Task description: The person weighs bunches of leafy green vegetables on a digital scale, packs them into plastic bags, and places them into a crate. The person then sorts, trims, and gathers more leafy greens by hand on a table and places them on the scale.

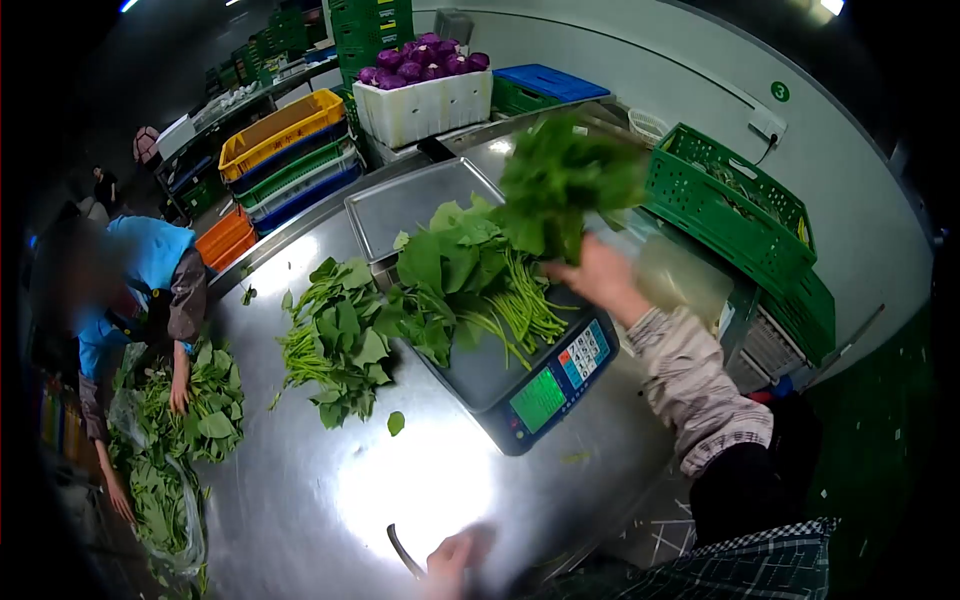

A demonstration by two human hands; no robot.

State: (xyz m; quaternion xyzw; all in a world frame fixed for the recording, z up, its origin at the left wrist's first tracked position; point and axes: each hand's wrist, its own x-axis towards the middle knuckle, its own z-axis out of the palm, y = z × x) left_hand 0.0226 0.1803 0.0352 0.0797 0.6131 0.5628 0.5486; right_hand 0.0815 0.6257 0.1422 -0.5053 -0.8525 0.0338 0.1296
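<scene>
My right hand (607,281) is closed around the stems of a bunch of leafy greens (570,180), held up past the far right side of a digital scale (455,385). The bunch is smeared by motion. On the scale lies a pile of leafy greens (440,260) with its cut stems toward me, beside the lit green display. At the near edge of the metal table, my left hand (455,560) is blurred, its fingers unclear. A dark, thin curved object (402,550) lies against or beside it; I cannot tell whether it is held.
More leafy greens (340,340) lie left of the scale on the metal table (300,490). A co-worker (160,260) handles bagged greens (180,430) at far left. Purple cabbages (420,62) fill a white box (425,108) behind; a green crate (730,205) stands right.
</scene>
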